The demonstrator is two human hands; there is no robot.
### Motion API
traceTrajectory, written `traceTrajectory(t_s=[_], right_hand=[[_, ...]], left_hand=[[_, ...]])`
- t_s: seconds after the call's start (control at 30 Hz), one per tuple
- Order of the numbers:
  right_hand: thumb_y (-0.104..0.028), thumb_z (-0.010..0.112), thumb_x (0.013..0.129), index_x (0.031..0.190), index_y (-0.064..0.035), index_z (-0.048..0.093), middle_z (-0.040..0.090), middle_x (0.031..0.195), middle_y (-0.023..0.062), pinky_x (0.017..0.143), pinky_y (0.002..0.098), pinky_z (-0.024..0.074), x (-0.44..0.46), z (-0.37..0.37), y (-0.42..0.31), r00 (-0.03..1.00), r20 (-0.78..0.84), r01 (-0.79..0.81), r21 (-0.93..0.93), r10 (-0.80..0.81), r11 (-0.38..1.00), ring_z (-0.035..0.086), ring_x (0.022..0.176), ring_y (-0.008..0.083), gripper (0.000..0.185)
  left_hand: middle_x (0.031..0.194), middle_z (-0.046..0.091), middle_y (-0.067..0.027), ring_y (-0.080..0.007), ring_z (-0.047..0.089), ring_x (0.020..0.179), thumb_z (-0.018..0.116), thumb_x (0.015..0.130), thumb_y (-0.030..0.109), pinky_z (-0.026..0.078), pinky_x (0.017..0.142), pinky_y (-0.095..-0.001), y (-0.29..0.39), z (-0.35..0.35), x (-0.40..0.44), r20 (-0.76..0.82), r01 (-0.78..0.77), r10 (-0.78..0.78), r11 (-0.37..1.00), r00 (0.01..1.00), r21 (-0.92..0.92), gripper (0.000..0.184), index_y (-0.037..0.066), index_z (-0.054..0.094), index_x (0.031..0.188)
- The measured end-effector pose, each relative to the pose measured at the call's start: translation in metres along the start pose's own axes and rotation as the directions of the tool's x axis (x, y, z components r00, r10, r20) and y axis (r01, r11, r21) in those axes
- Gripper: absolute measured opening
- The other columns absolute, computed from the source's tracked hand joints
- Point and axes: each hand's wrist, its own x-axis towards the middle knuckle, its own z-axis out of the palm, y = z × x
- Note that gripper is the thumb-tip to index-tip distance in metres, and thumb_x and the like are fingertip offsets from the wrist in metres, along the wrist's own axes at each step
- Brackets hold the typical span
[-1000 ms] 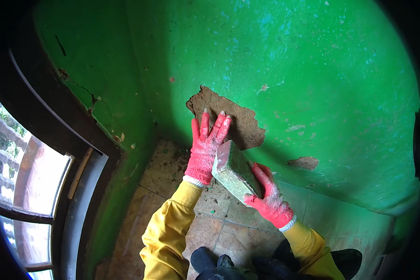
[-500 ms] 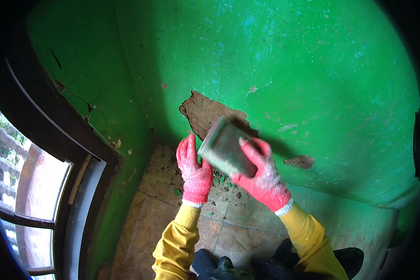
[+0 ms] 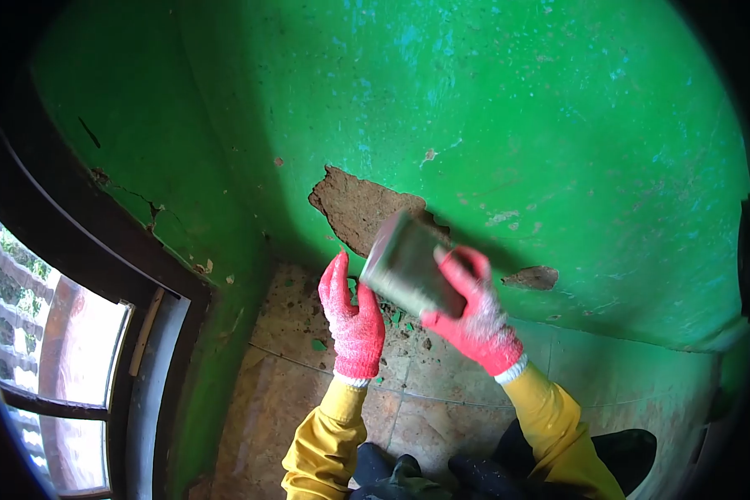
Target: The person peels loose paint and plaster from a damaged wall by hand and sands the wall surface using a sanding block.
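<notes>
- While the left hand (image 3: 354, 329) is empty, fingers and thumb parted, its thumb sits beside the block (image 3: 417, 271), contact unclear.
- In front of the bare patch (image 3: 354, 204), the block looks stiff, probably heavy, brittle-edged; best gripped across its sides.
- The right hand (image 3: 479, 325) clasps its right end.

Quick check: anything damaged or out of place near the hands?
Yes. The green wall has a large ragged bare patch partly behind the block in the right hand, its paint missing there, and green flakes litter the floor tiles below.
</notes>
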Motion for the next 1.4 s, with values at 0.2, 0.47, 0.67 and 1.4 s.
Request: traceTrajectory(t_s=[0.2,0.47,0.67,1.4], right_hand=[[-0.021,0.089,0.067,0.145,-0.0154,0.050,0.042,0.137,0.0193,0.103,0.0439,0.0459,-0.006,-0.009,0.013,1.000,0.017,-0.023,0.024,0.023,0.999,0.049,0.124,0.0377,0.087],[-0.026,0.088,0.068,0.143,-0.0157,0.052,0.043,0.137,0.0186,0.105,0.0427,0.0448,-0.007,-0.010,0.019,0.995,0.042,-0.089,-0.014,0.089,0.996,0.050,0.123,0.0369,0.084],[-0.030,0.088,0.067,0.140,-0.0145,0.055,0.046,0.135,0.0193,0.104,0.0434,0.0454,-0.016,-0.011,0.020,0.971,0.162,-0.190,0.088,0.174,0.978,0.051,0.125,0.0370,0.082],[-0.037,0.087,0.069,0.140,-0.0148,0.056,0.048,0.134,0.0216,0.101,0.0452,0.0475,0.043,0.010,-0.035,0.994,0.111,-0.010,-0.003,0.010,1.000,0.053,0.122,0.0386,0.081]], left_hand=[[0.139,0.049,-0.0137,-0.0253,0.047,0.130,0.052,0.093,-0.005,0.035,0.112,-0.0352,0.002,0.007,-0.003,-0.010,0.001,-0.001,0.999,1.000,-0.051,0.048,0.000,0.048,0.140],[0.135,0.049,-0.0149,-0.0248,0.051,0.121,0.053,0.093,-0.007,0.044,0.101,-0.0339,0.003,0.011,-0.006,-0.017,-0.034,0.033,0.999,0.999,-0.039,0.048,0.003,0.050,0.139],[0.137,0.055,-0.0090,-0.0201,0.053,0.125,0.045,0.100,0.000,0.039,0.105,-0.0315,0.010,0.005,0.008,0.034,0.036,-0.032,0.991,0.999,-0.127,0.039,0.000,0.051,0.138],[0.149,0.043,-0.0129,-0.0236,0.045,0.134,0.040,0.106,0.012,0.032,0.114,-0.0374,0.040,-0.012,0.001,-0.295,0.020,-0.143,0.923,0.945,-0.384,0.042,0.001,0.040,0.147]])
